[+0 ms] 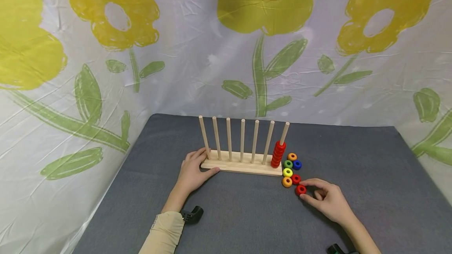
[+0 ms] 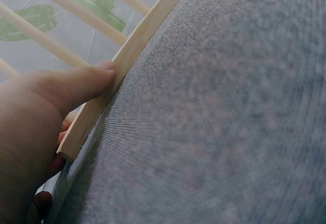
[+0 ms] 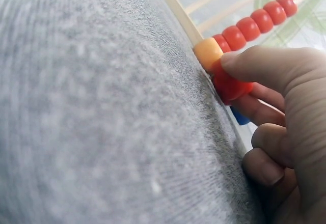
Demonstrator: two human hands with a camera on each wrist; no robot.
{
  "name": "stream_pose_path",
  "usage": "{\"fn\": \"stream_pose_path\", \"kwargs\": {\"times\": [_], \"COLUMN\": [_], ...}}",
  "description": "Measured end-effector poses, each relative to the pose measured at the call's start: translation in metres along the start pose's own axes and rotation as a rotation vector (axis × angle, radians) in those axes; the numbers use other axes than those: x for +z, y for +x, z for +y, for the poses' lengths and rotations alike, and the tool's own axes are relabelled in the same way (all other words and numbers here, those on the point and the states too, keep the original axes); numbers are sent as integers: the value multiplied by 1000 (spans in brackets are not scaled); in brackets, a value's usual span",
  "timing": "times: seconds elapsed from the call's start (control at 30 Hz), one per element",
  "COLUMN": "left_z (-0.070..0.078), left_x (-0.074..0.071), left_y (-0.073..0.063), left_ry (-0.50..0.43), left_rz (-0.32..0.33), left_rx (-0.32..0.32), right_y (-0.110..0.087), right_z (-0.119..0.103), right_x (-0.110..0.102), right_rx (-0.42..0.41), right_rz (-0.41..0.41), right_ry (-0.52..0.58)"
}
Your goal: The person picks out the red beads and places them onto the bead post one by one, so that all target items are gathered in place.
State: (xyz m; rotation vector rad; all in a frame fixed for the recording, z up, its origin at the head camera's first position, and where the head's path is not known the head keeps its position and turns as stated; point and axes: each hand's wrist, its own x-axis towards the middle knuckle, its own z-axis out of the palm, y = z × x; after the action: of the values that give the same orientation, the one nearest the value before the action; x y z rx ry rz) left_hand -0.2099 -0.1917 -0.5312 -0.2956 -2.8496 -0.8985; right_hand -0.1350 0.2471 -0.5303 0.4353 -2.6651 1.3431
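A wooden peg rack (image 1: 243,167) stands on the cloth with a row of several upright pegs. On its rightmost peg sits a stack of red beads (image 1: 278,154); the other pegs are bare. My left hand (image 1: 192,172) grips the rack's left end, its thumb (image 2: 97,79) along the front edge of the base. To the right of the rack, my right hand (image 1: 330,202) pinches a red bead (image 1: 300,193) between thumb and fingers, at or just above the cloth. In the right wrist view the thumb hides part of that bead.
Beside the rack's right end lie loose beads: an orange one (image 1: 292,154), a green one (image 1: 288,167), a blue one (image 1: 297,167), a yellow one (image 1: 287,175), another orange one (image 1: 287,185) and another red one (image 1: 296,182). A flowered curtain (image 1: 194,69) hangs behind the grey table (image 1: 247,214).
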Motion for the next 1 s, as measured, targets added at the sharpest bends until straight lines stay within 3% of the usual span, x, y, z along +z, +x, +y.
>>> {"fn": "stream_pose_path", "kwargs": {"times": [1.0], "left_z": [0], "left_x": [-1], "left_y": [1], "left_ry": [-9], "left_rz": [-20], "left_rx": [-13], "right_y": [1], "right_z": [-6], "right_x": [0], "right_rx": [-47], "right_rz": [124], "right_ry": [0]}}
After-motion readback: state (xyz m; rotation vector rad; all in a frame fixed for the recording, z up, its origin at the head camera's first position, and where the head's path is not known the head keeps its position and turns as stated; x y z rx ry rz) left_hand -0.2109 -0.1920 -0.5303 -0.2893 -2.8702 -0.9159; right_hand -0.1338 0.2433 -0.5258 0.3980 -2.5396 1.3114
